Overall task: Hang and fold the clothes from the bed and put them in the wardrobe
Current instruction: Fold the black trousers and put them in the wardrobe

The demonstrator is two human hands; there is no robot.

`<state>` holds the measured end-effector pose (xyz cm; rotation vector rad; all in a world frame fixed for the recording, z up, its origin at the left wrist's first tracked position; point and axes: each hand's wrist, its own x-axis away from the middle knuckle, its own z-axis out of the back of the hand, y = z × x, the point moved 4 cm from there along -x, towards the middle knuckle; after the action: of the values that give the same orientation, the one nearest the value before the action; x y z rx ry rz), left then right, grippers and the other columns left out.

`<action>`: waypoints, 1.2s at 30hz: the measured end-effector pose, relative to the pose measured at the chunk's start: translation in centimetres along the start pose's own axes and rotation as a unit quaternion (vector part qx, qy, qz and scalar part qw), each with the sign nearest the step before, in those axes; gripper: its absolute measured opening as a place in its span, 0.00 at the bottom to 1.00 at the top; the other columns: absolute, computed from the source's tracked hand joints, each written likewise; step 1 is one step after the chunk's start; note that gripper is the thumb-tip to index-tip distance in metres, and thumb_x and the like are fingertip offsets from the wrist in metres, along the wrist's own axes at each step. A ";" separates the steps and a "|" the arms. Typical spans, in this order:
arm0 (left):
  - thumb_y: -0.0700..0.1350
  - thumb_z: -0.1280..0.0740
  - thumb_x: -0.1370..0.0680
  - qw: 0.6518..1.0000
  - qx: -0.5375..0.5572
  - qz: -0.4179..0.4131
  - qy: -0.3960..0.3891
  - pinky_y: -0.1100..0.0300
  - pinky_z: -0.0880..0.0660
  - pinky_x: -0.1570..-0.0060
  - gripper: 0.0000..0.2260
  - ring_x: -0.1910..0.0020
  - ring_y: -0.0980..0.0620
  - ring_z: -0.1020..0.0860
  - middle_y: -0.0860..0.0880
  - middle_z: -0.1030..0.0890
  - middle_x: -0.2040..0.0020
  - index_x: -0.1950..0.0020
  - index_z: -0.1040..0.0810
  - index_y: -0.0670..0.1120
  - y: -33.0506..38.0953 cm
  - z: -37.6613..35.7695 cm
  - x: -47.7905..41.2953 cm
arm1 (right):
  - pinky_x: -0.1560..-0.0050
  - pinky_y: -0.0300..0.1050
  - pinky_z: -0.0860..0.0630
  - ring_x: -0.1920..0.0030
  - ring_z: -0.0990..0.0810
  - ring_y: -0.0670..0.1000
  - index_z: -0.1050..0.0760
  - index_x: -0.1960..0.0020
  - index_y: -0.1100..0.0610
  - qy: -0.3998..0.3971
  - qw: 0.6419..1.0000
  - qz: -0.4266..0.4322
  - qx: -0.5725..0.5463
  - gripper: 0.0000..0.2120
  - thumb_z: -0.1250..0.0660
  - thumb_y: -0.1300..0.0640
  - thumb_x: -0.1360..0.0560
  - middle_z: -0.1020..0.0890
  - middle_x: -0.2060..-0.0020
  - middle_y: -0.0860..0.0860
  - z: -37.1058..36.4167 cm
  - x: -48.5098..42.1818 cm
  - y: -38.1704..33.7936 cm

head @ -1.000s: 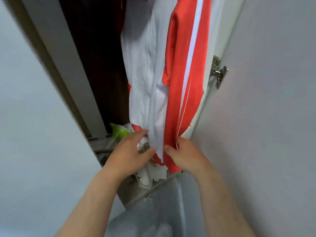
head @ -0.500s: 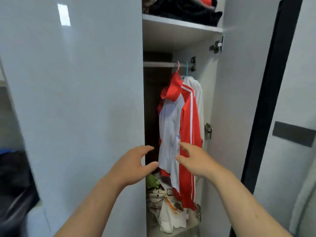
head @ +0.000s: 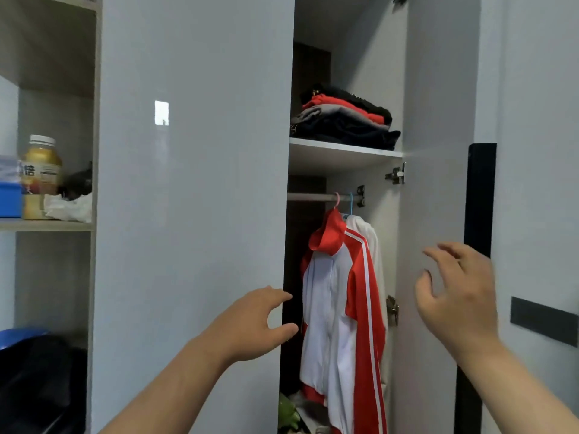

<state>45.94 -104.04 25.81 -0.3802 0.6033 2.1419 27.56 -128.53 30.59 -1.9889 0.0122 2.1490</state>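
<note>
- A pale grey wardrobe (head: 194, 214) fills the view; its right door (head: 438, 214) stands open on a narrow compartment; open shelving at the left holds a juice bottle (head: 40, 173) and a blue box (head: 9, 195).
- Both forearms reach up from the bottom edge toward the opening.
- The left hand (head: 250, 324) hovers at the edge of the closed left panel, fingers loosely curved and spread, gripping nothing.
- The right hand (head: 454, 296) is raised before the open door, fingers splayed and empty; whether it touches the door cannot be told.
- The red and white jacket (head: 341, 308) hangs on a pink hanger (head: 336, 200) from the rail (head: 310, 197); a white garment (head: 372, 242) on a blue hanger (head: 351, 203) hangs just behind it.
- Folded clothes (head: 344, 120) are stacked on the shelf (head: 341, 150) above.
- The compartment floor is cut off; a green item (head: 288, 411) there is hard to make out.
</note>
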 end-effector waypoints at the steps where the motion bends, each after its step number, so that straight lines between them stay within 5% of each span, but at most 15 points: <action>1: 0.63 0.37 0.23 1.000 -0.004 -0.003 0.000 0.60 0.44 0.26 0.29 0.23 0.62 0.45 0.61 0.38 0.23 0.23 0.39 0.60 0.0 0.0 -0.2 | 0.39 0.61 0.28 0.38 0.29 0.62 0.26 0.35 0.63 -0.002 0.999 -0.015 0.033 0.21 0.34 0.59 0.27 0.26 0.37 0.63 0.2 -0.4 0.7; 5: 0.62 0.37 0.22 1.000 -0.015 -0.005 -0.005 0.61 0.45 0.26 0.29 0.22 0.61 0.46 0.60 0.38 0.23 0.23 0.39 0.59 0.1 -0.5 -1.3 | 0.24 0.60 0.48 0.22 0.51 0.62 0.53 0.20 0.55 -0.115 0.973 -0.179 0.086 0.45 0.28 0.56 0.27 0.52 0.21 0.60 -0.9 -0.6 3.9; 8: 0.62 0.37 0.22 1.000 -0.016 -0.009 -0.014 0.61 0.45 0.26 0.28 0.22 0.61 0.46 0.59 0.38 0.23 0.23 0.39 0.59 0.2 -1.3 -1.8 | 0.24 0.55 0.44 0.20 0.52 0.58 0.64 0.20 0.51 -0.140 0.966 -0.213 0.029 0.47 0.31 0.56 0.23 0.57 0.20 0.54 -1.3 -0.3 4.6; 17: 0.62 0.38 0.22 0.999 -0.032 -0.001 -0.028 0.58 0.43 0.25 0.28 0.22 0.58 0.45 0.58 0.37 0.23 0.23 0.38 0.58 -1.2 -2.8 -2.4 | 0.29 0.50 0.34 0.24 0.36 0.55 0.52 0.19 0.51 -0.078 0.961 -0.245 -0.097 0.37 0.36 0.62 0.21 0.38 0.22 0.52 -2.3 1.0 2.6; 24: 0.61 0.40 0.20 0.997 -0.072 0.009 0.004 0.57 0.45 0.25 0.27 0.21 0.55 0.47 0.54 0.39 0.21 0.22 0.39 0.54 -2.1 -2.8 -3.2 | 0.31 0.45 0.34 0.26 0.32 0.49 0.55 0.21 0.41 -0.167 0.945 -0.204 -0.192 0.39 0.33 0.56 0.21 0.36 0.24 0.45 -8.8 4.6 -1.8; 31: 0.58 0.43 0.19 0.977 -0.183 0.056 0.094 0.52 0.50 0.23 0.30 0.20 0.47 0.51 0.47 0.47 0.19 0.20 0.43 0.48 -5.3 -2.3 -6.5 | 0.25 0.44 0.45 0.21 0.45 0.52 0.58 0.19 0.48 -0.184 0.958 -0.131 -0.174 0.43 0.31 0.56 0.22 0.48 0.20 0.47 -16.3 5.1 -6.1; 36: 0.56 0.38 0.23 0.941 -0.301 0.063 0.143 0.42 0.49 0.24 0.34 0.21 0.39 0.48 0.40 0.46 0.20 0.21 0.43 0.42 -9.8 -2.7 -9.2 | 0.22 0.43 0.58 0.21 0.61 0.44 0.64 0.20 0.49 -0.216 0.963 -0.024 -0.161 0.38 0.41 0.50 0.19 0.60 0.21 0.43 -21.2 6.3 -6.0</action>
<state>59.41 -106.50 25.00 -1.0231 0.1072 2.3875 48.97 -124.91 23.31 -1.5895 -0.4761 2.6385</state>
